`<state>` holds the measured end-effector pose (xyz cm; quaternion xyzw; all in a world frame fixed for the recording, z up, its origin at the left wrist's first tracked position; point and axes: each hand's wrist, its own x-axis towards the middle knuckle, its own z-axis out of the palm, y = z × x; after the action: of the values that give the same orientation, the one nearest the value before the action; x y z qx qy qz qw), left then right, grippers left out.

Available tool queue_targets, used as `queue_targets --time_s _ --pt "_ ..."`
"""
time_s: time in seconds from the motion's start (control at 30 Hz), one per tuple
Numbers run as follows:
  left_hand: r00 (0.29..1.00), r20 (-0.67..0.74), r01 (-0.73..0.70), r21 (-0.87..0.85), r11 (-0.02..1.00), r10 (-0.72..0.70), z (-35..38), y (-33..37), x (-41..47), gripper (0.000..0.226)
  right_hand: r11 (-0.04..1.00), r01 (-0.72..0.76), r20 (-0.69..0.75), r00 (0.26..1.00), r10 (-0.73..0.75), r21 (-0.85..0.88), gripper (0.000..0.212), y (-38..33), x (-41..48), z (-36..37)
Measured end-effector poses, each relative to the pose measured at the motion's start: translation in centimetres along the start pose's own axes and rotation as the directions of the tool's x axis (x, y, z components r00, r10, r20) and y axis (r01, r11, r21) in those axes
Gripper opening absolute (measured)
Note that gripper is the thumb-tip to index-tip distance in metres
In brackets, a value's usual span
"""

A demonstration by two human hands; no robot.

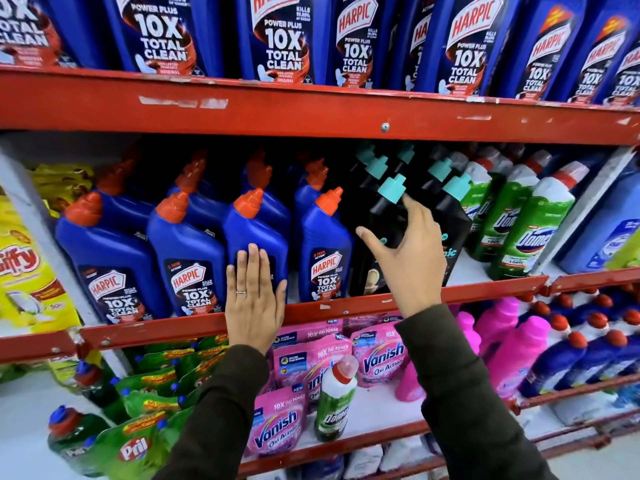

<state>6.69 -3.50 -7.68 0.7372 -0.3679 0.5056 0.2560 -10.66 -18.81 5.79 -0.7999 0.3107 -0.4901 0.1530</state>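
My left hand (255, 299) lies flat, fingers straight, against the front of a blue Harpic bottle (256, 230) with an orange cap on the middle shelf. My right hand (408, 251) is spread in front of a black bottle (384, 230) with a teal cap; thumb and fingers reach round its body without a firm grip that I can see. More blue Harpic bottles (325, 251) stand between the two.
A red shelf edge (311, 112) runs above and another red shelf edge (346, 306) below the hands. Green Domestos bottles (526, 223) stand to the right, yellow packs (27, 271) left. Pink Vanish pouches (381, 355) and a tilted Domestos bottle (336, 400) fill the lower shelf.
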Motion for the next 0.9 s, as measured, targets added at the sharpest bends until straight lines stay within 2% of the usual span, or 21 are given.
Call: queue_targets --time_s 0.1,0.13,0.17,0.27,0.37,0.43,0.5,0.6,0.73,0.9 --pt "1.000 0.003 0.009 -0.003 1.000 -0.009 0.0 0.1 0.0 0.067 0.993 0.096 -0.164 0.983 -0.083 0.069 0.053 0.9 -3.1 0.1" --pt "1.000 -0.007 0.006 0.002 1.000 -0.006 0.1 0.1 0.3 0.067 0.989 0.110 -0.185 0.978 -0.091 0.096 0.042 1.2 -4.4 0.3" --pt "1.000 -0.004 0.010 0.003 1.000 -0.010 0.0 0.2 0.4 0.068 0.987 0.089 -0.149 0.986 -0.069 0.136 0.037 1.7 -6.1 0.8" --pt "1.000 0.007 0.027 0.021 0.999 -0.028 -0.1 0.3 0.6 0.069 0.972 -0.115 0.160 0.984 0.083 0.203 0.050 3.4 -11.8 2.6" --pt "0.998 0.026 0.048 0.033 0.998 -0.049 -0.1 0.4 0.3 0.064 0.950 -0.297 0.440 0.869 0.227 0.096 0.078 5.5 -17.4 4.8" --pt "0.999 0.024 0.042 0.042 0.998 -0.044 -0.1 0.4 0.1 0.060 0.918 -0.396 0.519 0.791 0.324 0.031 0.089 6.8 -20.0 6.1" --pt "0.999 0.009 0.031 0.033 0.999 -0.031 -0.1 0.5 0.2 0.059 0.881 -0.472 0.522 0.761 0.386 0.038 0.083 7.6 -21.4 7.3" --pt "1.000 -0.002 0.027 0.051 0.998 -0.027 -0.1 0.5 0.2 0.059 0.869 -0.490 0.512 0.765 0.392 0.067 0.070 8.7 -21.9 7.9" --pt "1.000 -0.009 0.025 0.067 0.997 -0.024 -0.1 0.5 0.0 0.059 0.858 -0.487 0.430 0.817 0.384 0.161 0.068 9.6 -20.9 6.1" --pt "0.999 -0.004 0.033 0.047 0.998 -0.033 -0.2 0.6 0.0 0.059 0.848 -0.442 0.246 0.892 0.379 0.294 0.053 8.8 -15.0 1.1"
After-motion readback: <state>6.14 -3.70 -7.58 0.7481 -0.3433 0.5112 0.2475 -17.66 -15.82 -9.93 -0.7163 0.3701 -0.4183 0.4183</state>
